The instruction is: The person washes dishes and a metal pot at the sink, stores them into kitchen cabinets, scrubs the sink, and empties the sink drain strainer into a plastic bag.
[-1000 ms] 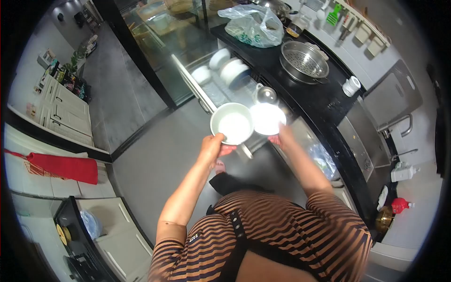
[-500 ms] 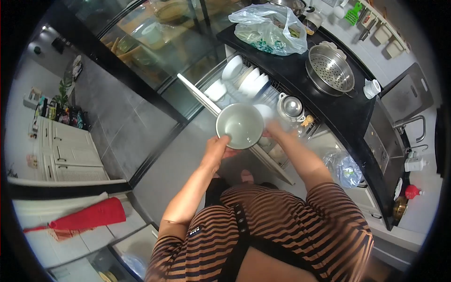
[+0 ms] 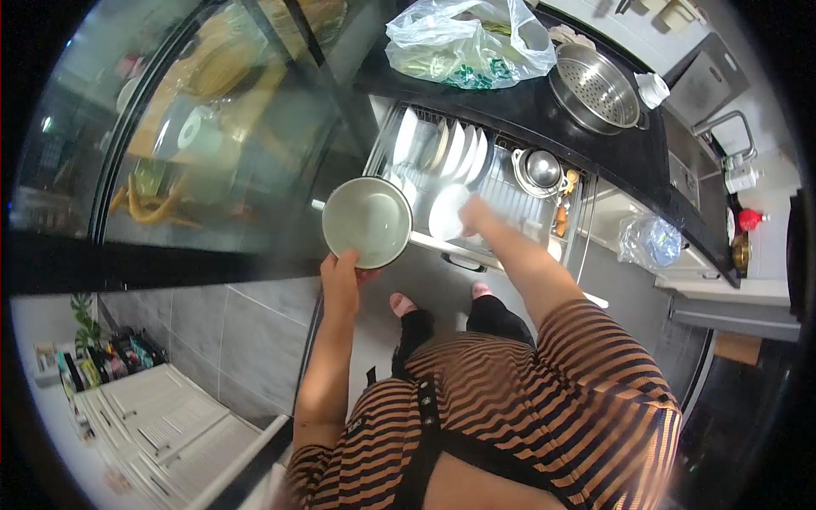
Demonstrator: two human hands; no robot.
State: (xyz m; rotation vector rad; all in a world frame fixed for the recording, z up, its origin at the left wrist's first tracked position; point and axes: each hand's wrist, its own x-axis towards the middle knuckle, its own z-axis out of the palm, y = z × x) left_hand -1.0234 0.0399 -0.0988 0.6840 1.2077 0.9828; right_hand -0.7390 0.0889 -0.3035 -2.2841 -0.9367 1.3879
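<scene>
My left hand [image 3: 342, 285] grips a large, pale grey-green bowl with a dark rim [image 3: 367, 223], thumb over its near edge. The bowl is tilted so its bare inside faces me. Over the open drawer, my right hand [image 3: 482, 217] is closed at the right edge of a white bowl [image 3: 447, 212]; motion blur hides the exact finger contact. Several white plates [image 3: 459, 151] stand on edge in the drawer's wire rack, behind the white bowl. Right of them sit a small metal bowl [image 3: 542, 168] and a wooden-handled utensil [image 3: 561, 221].
On the black counter [image 3: 518, 102] lie a full plastic bag [image 3: 472, 47] and a steel steamer pot [image 3: 595, 89]. A glass door [image 3: 195, 144] stands at my left. The drawer front [image 3: 463, 252] juts out above my feet. A clear bag [image 3: 650, 240] hangs at the right.
My left hand has carried the large bowl leftward, away from my right hand. The white bowl now shows more fully beside the right hand. My view has turned, with the glass door filling more of it.
</scene>
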